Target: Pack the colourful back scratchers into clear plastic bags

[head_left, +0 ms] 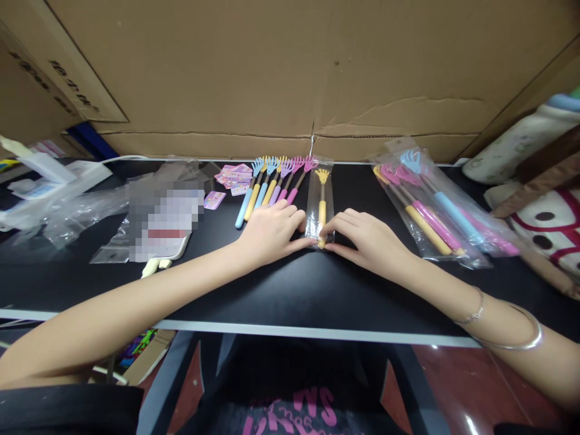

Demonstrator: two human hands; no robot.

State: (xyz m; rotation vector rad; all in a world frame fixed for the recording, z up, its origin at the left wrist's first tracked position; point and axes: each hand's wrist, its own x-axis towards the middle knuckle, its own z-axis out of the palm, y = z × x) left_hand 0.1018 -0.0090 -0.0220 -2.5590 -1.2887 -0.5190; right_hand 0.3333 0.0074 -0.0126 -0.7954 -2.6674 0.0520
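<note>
A yellow back scratcher [322,208] lies in a clear plastic sleeve [312,202] on the black table, its claw end pointing away from me. My left hand [278,232] has thumb and fingers closed at the sleeve's near left corner. On the other side, my right hand [365,238] pinches the sleeve's near right edge, by the handle end. Just beyond my left hand lies a row of several unwrapped back scratchers [260,193] in blue, yellow, purple and pink; my knuckles partly cover some handles.
At right lie several bagged back scratchers [435,211], near a pale bottle [516,142] and a patterned bag [550,220]. Small printed cards [233,175] sit behind the row. Leftward are empty plastic sleeves [77,205] and a phone [170,226] with a cable. Cardboard [281,72] walls the back.
</note>
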